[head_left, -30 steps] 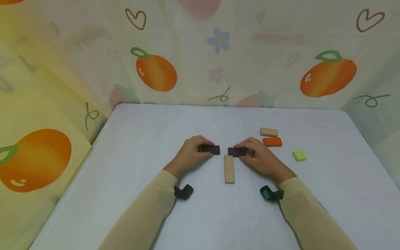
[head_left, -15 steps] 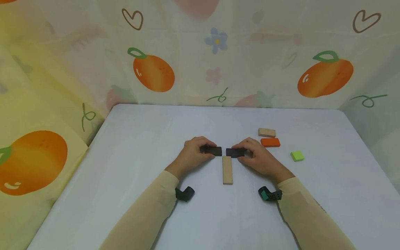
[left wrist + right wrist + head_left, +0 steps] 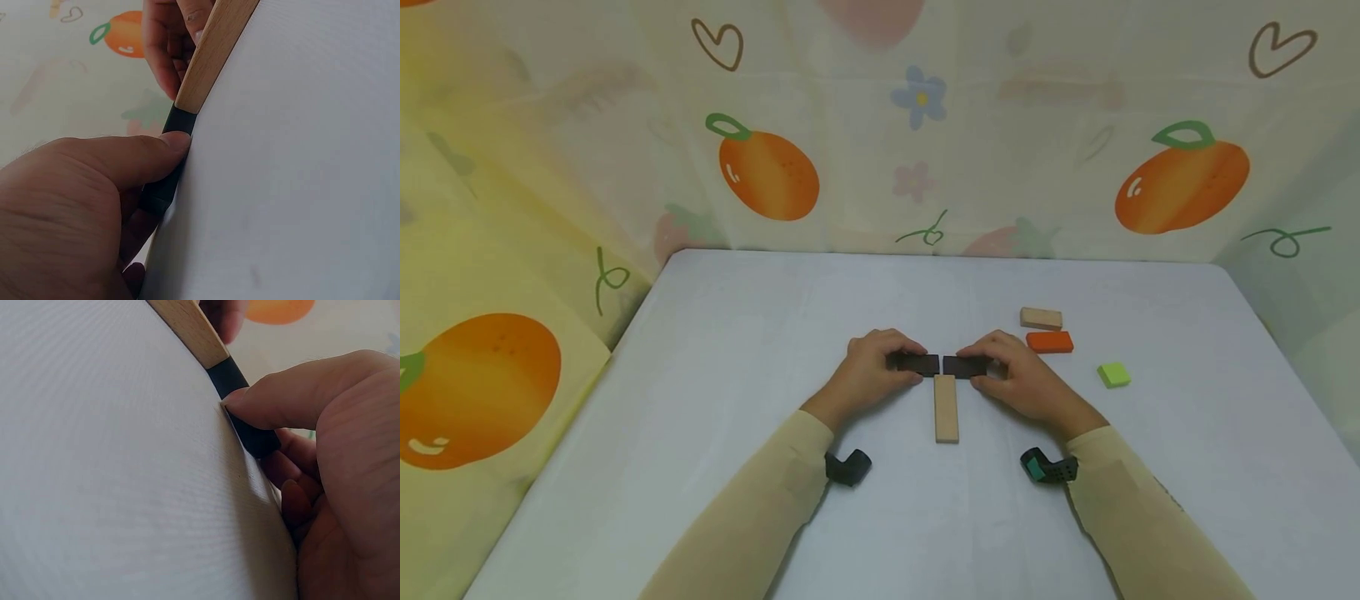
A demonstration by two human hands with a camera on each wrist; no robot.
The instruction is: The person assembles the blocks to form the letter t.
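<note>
My left hand [image 3: 871, 368] pinches a black block [image 3: 923, 365] between thumb and fingers. Opposite it, my right hand [image 3: 1028, 382] pinches a second black block [image 3: 958, 367] the same way. The two black blocks lie nearly end to end, a very thin gap showing between them. A plain wooden block [image 3: 947, 410] stretches toward me from under their meeting point, its far end at their near sides. In the left wrist view the thumb presses the near face of the black block [image 3: 162, 187]; the right wrist view shows the other thumb on its black block [image 3: 253, 434].
Beyond my right hand lie another plain wooden block [image 3: 1041, 318] and an orange block [image 3: 1050, 342]. A small lime-green block [image 3: 1114, 375] lies farther right. The white table [image 3: 760, 300] ends at a patterned cloth [image 3: 850, 167] behind.
My left hand has slid its black block rightward, narrowing the gap to the other black block. The right hand has stayed nearly still; the head view shifted slightly.
</note>
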